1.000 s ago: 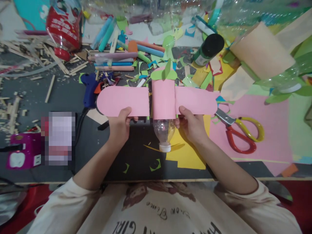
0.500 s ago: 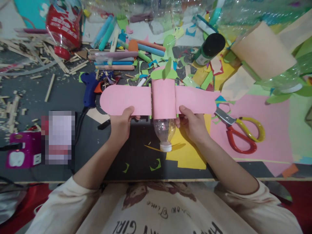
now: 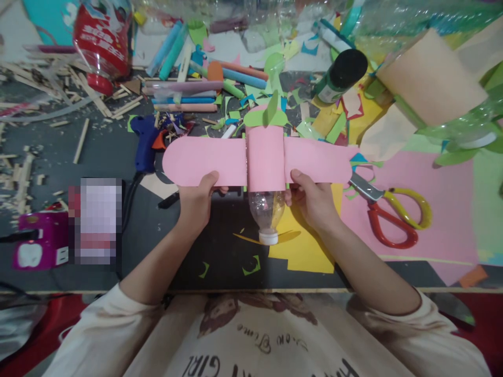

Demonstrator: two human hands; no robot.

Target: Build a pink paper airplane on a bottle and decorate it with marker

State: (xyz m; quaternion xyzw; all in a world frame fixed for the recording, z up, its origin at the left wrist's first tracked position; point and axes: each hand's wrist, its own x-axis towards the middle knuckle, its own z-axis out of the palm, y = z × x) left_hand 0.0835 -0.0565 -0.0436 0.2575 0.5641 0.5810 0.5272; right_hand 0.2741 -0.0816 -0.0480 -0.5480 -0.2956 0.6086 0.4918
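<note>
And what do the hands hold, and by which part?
The left hand holds the left pink flap by its lower edge; the right hand holds the right pink flap likewise.

Left hand [image 3: 196,203], right hand [image 3: 316,204] – both pinching, thumbs [image 3: 209,179] uppermost.

The dark table [image 3: 228,277] carries a glue gun [image 3: 144,144] and wooden sticks [image 3: 94,98] at ten o'clock, pink paper [image 3: 448,209] at three.

We see smooth paper flaps [image 3: 200,160], a glossy plastic bottle [image 3: 259,207] and matt yellow paper [image 3: 312,251] near the table's front edge [image 3: 220,289].
</note>
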